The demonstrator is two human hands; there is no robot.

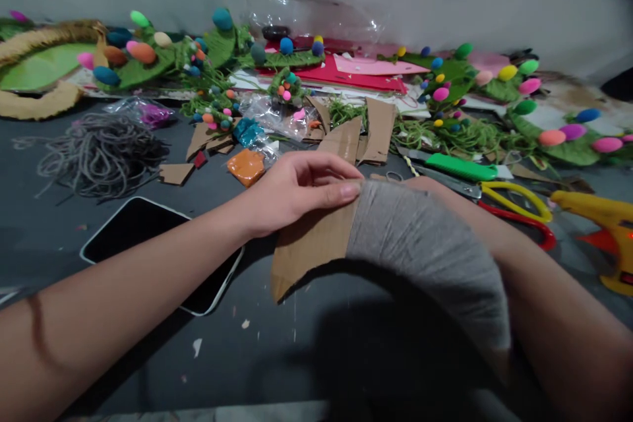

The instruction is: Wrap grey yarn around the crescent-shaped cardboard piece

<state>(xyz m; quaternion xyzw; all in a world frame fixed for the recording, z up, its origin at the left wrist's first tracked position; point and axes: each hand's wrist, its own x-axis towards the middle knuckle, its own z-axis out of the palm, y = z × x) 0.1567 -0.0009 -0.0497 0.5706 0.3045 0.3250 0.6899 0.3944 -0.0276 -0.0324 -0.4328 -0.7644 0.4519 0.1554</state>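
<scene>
A curved, crescent-like cardboard piece [316,244] is held up over the dark table. Grey yarn [425,244] is wound tightly round its middle and right part, leaving the left end bare. My left hand [311,184] is closed on its upper edge, the thumb in front beside the first turn of yarn and the fingers mostly behind. My right hand [428,188] reaches behind the wrapped part; its fingers are hidden, so its grip does not show. A loose heap of grey yarn [101,151] lies at the left.
A phone [143,227] lies under my left forearm. Scissors [519,201], a green cutter [459,167] and a yellow glue gun [603,231] lie at the right. Cardboard scraps [378,128], an orange packet [246,167] and green leafy pieces with coloured balls [143,66] line the back.
</scene>
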